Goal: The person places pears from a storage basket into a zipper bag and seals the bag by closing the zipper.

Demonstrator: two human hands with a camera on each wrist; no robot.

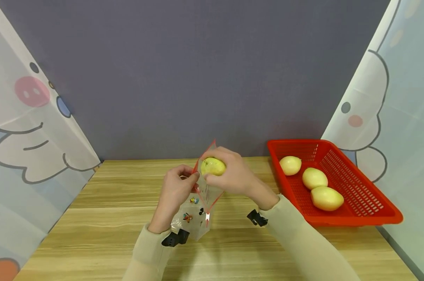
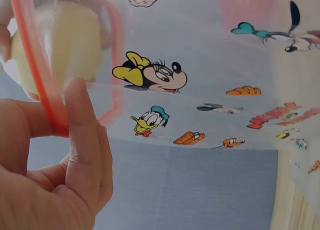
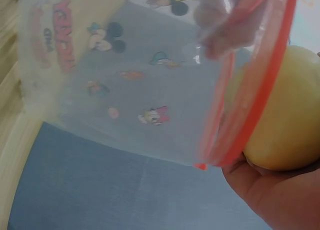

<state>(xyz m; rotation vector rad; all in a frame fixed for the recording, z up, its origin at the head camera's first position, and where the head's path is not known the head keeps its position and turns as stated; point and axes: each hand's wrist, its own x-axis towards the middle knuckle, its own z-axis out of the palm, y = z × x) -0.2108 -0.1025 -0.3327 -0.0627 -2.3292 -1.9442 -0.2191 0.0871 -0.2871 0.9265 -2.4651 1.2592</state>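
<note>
Your left hand [image 1: 174, 191] holds the clear plastic zip bag with cartoon prints and a red seal strip [image 1: 197, 212] just above the wooden surface [image 1: 103, 218], its thumb and curled fingers [image 2: 82, 140] pinching the red rim at the bag's mouth. Just beyond it, your right hand [image 1: 234, 175] cups the round yellow-green fruit [image 1: 213, 166] in curled fingers, right at the open mouth, the fruit against the red rim. Farther right, three more yellow fruits [image 1: 313, 178] lie in the red plastic mesh basket [image 1: 366, 195].
</note>
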